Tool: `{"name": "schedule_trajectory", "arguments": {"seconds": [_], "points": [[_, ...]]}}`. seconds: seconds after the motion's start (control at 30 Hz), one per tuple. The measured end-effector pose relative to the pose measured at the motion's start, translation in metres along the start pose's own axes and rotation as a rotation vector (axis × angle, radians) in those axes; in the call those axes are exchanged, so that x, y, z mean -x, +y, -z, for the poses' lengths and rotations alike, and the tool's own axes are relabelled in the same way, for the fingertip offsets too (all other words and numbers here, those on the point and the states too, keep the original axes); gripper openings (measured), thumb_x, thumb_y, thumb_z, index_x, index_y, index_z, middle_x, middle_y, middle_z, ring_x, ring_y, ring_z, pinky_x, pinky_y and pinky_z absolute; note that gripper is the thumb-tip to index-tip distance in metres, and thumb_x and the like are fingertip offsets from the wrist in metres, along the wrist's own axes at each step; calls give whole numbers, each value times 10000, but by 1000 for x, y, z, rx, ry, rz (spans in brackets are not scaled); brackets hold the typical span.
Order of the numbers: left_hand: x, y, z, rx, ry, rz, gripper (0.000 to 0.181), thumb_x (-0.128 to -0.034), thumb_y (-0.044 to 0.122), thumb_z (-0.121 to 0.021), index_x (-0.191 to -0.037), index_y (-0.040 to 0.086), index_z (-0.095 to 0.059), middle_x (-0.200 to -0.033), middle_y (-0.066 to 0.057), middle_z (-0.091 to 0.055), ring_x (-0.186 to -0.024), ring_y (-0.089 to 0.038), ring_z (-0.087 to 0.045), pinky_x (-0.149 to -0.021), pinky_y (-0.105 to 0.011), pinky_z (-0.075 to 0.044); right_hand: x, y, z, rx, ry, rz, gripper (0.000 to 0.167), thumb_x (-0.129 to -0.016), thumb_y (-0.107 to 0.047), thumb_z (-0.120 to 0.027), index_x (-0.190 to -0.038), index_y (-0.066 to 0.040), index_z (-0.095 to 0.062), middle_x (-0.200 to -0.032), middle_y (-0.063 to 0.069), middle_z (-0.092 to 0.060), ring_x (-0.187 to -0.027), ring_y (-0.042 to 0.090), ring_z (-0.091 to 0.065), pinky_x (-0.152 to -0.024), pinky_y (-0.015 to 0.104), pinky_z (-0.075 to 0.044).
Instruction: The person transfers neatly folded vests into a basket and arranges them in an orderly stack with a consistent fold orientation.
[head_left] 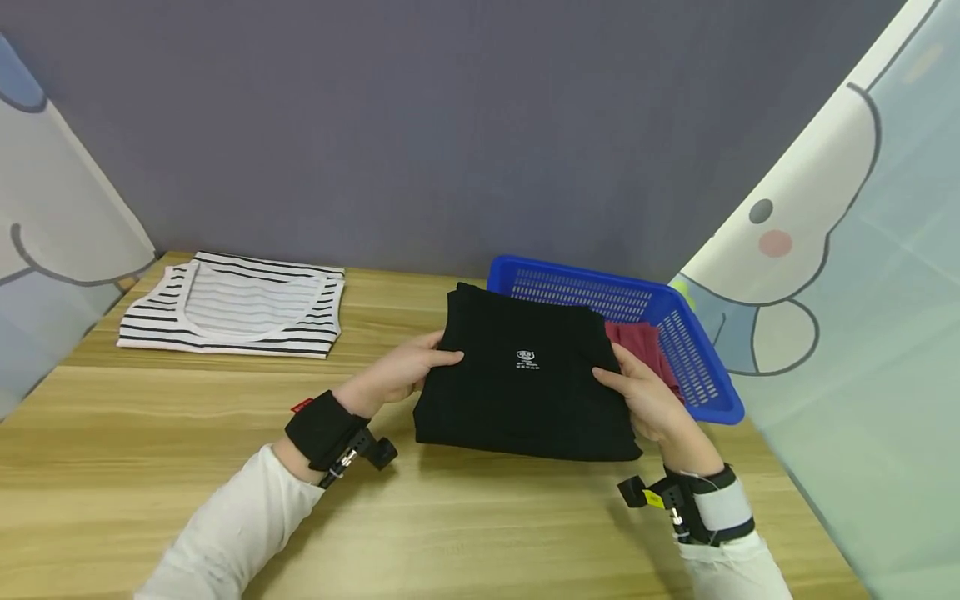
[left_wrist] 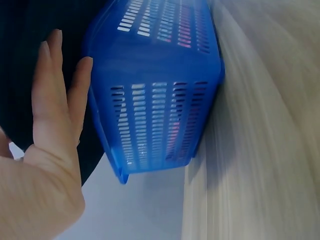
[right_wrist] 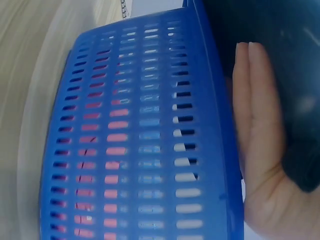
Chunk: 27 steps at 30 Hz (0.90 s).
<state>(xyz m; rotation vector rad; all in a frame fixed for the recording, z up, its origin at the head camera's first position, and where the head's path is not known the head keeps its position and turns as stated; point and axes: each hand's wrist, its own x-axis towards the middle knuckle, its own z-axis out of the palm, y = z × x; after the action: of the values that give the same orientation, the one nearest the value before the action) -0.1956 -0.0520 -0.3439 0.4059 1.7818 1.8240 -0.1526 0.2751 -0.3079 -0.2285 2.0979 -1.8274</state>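
Observation:
A folded black garment (head_left: 525, 417) with a small white print is held up by its two sides, above the table and over the front left part of a blue basket (head_left: 705, 367). My left hand (head_left: 397, 367) pinches its left edge, thumb on top and fingers beneath. On the right edge my right hand (head_left: 648, 396) grips it the same way. Both wrist views show straight fingers under the dark cloth, beside the basket's slotted wall (left_wrist: 150, 120). Dark red cloth (head_left: 645, 346) lies inside the basket, partly hidden by the black garment.
A folded white garment with black stripes (head_left: 247, 333) lies at the back left of the wooden table (head_left: 375, 542). Behind the table stands a grey panel (head_left: 420, 133); cartoon-printed sheets (head_left: 810, 242) flank both sides.

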Motion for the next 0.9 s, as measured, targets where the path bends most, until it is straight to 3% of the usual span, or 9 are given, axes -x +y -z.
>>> {"name": "schedule_trajectory", "arguments": {"seconds": [0.07, 0.17, 0.3, 0.6, 0.77, 0.9], "points": [[0, 1, -4, -5, 0, 4, 522, -995, 143, -460, -1486, 106, -286, -1262, -113, -603, -892, -77, -664, -731, -256, -556, 3, 0, 2, 25, 3, 1, 661, -1020, -173, -415, -1517, -41, 1, -1346, 3, -508, -1003, 30, -630, -826, 260, -545], [0, 5, -9, -25, -7, 12, 499, -995, 143, -460, -1467, 80, -315, -1273, -158, -587, -902, -95, -661, -749, -288, -560, 8, 0, 5, 29, 3, -20, 680, -1021, -183, -413, -1512, -32, 34, -1320, 12, -530, -968, 28, -641, -803, 257, -551], [-2, 11, -14, -71, -24, 26, 497, -998, 150, -458, -1467, 76, -313, -1271, -189, -584, -878, -103, -665, -750, -308, -560, 14, 1, 11, -18, -21, -35, 658, -1025, -174, -408, -1497, -11, 21, -1090, -138, -644, -906, 73, -673, -754, 285, -567], [-16, 31, -20, -152, -49, 63, 510, -1015, 165, -435, -1495, 150, -264, -1288, -170, -572, -845, -109, -664, -736, -309, -562, 15, -1, 23, 118, 19, -15, 637, -1024, -187, -406, -1509, -19, -30, -1044, -187, -643, -882, 69, -678, -731, 282, -568], [-27, 47, -22, -174, -51, 69, 496, -1021, 161, -420, -1493, 192, -270, -1299, -149, -564, -858, -117, -657, -757, -318, -556, 10, -8, 33, 94, 3, 5, 632, -1026, -183, -405, -1509, -20, -31, -1045, -184, -652, -858, 68, -681, -688, 259, -566], [-36, 62, -25, -200, -48, 65, 471, -1024, 160, -410, -1480, 192, -296, -1314, -132, -548, -912, -157, -643, -775, -325, -548, 6, -18, 42, 59, -1, 7, 664, -1024, -184, -413, -1514, -40, 10, -1101, -198, -608, -903, 53, -662, -729, 268, -565]]}}
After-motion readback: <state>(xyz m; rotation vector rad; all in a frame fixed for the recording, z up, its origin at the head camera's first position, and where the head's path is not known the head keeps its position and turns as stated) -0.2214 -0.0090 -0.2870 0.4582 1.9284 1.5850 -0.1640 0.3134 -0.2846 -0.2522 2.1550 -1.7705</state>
